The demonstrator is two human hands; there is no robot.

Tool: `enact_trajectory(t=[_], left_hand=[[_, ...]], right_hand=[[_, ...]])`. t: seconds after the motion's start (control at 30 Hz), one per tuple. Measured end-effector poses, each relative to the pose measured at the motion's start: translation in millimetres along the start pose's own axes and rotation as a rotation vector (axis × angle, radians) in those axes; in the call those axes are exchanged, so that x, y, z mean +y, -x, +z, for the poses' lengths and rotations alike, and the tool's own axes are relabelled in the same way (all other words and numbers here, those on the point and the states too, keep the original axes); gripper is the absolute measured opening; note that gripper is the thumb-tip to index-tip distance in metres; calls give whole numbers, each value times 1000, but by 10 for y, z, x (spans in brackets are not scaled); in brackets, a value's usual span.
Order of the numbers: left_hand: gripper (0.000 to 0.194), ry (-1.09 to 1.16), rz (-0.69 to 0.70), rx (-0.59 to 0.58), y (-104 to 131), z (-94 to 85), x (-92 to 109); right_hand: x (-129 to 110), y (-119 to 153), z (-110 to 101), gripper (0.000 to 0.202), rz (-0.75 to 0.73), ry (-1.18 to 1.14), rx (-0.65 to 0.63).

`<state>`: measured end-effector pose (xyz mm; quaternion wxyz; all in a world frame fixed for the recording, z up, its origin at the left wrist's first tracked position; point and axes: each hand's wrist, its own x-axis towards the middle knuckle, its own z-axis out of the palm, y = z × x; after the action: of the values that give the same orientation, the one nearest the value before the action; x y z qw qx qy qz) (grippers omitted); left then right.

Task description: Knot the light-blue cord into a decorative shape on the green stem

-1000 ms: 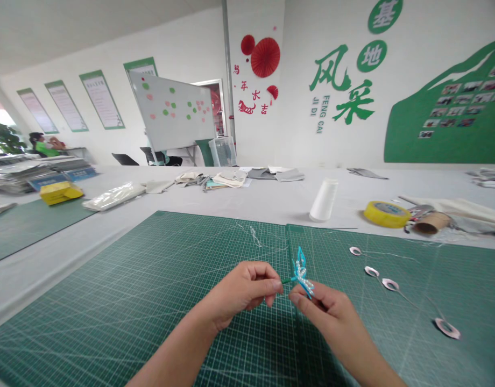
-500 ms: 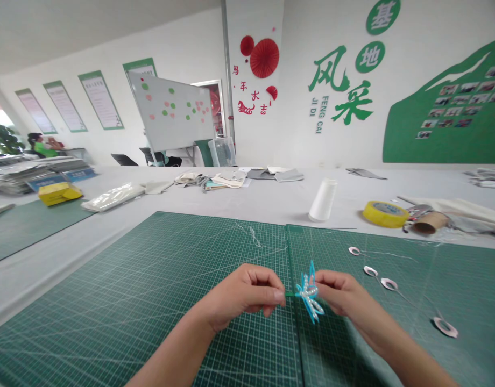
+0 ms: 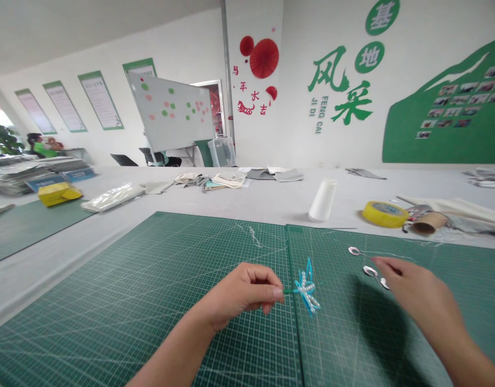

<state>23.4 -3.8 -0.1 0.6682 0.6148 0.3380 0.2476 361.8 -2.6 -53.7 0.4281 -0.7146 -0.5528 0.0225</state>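
Observation:
My left hand (image 3: 251, 293) pinches the thin green stem of a small beaded flower (image 3: 306, 290) between thumb and fingers. Its bright blue loops carry rows of white, pearl-like beads and point to the right, above the cutting mat (image 3: 150, 301). My right hand (image 3: 417, 290) is over the mat's right side, fingers drawn together and pointing left. Its fingertips are beside the wire of a pale petal-shaped loop (image 3: 353, 250); whether they grip anything is hidden. A second loop (image 3: 369, 272) lies just below, and a third (image 3: 384, 283) is partly covered by the hand.
Behind the mats stands a white thread cone (image 3: 323, 200). To its right are a yellow tape roll (image 3: 385, 214) and a cardboard tube (image 3: 430, 222). Fabric pieces (image 3: 231, 179) lie along the far table. A yellow box (image 3: 59, 193) and plastic-wrapped pack (image 3: 113, 198) are at left.
My right hand has left the blue flower and moved right, over the pale loops. My left hand stays almost in place, still pinching the stem.

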Motion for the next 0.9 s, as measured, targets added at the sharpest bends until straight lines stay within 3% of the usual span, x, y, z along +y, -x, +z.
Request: enact_trajectory(t=[0.1, 0.17, 0.33, 0.43, 0.57, 0.9], left_hand=[[13, -22, 17, 13, -15, 12, -8], [13, -35, 16, 22, -21, 20, -8], [13, -40, 30, 31, -31, 33, -13], [15, -9, 58, 35, -39, 33, -34], [17, -7, 93, 49, -51, 25, -55], [14, -111, 28, 126, -71, 30, -41]], right_hand=[[-228, 65, 34, 49, -106, 78, 52], [-457, 192, 115, 52, -128, -82, 6], [-1021, 676, 340, 52, 147, -864, -552], [-1249, 914, 420, 47, 245, -1105, -753], [-1367, 1022, 464, 36, 289, -1178, -793], [-1300, 985, 506, 32, 540, -1189, -793]])
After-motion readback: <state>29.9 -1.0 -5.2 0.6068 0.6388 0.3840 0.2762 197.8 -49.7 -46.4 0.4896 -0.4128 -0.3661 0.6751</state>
